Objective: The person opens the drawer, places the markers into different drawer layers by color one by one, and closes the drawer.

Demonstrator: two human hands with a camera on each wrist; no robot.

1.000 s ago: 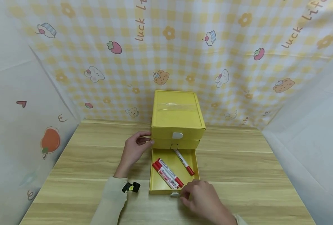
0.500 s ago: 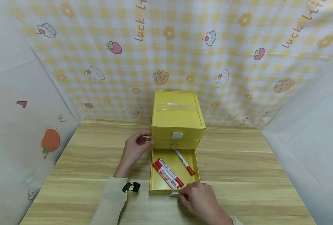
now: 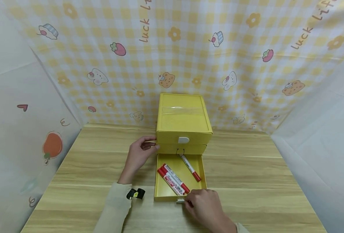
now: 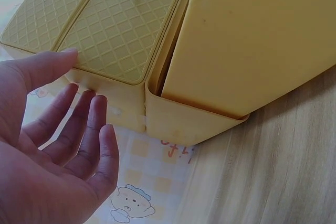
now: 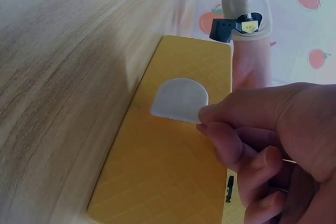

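Note:
A yellow drawer cabinet (image 3: 183,113) stands on the table, its bottom drawer (image 3: 167,192) pulled out toward me. Red-and-white markers lie in that drawer: a pair (image 3: 173,180) side by side at the left, and one marker (image 3: 190,169) slanting at the right. On the drawer's front is a white rounded handle (image 5: 181,99), whose edge my right hand (image 3: 205,207) pinches between thumb and forefinger. My left hand (image 3: 138,157) is at the cabinet's left side, fingers loosely bent and thumb near the front corner; nothing is held in it.
The top drawer has a white handle (image 3: 183,140), and the middle one a black cord loop (image 3: 180,151). Clear tape (image 3: 183,110) crosses the cabinet's top. A black band (image 3: 135,194) is on the left sleeve. Behind the table hangs a checked yellow cloth (image 3: 125,90).
My right hand has shifted slightly left and closer to the drawer's handle, its fingers now more curled. The left hand, cabinet, drawer and markers look unmoved.

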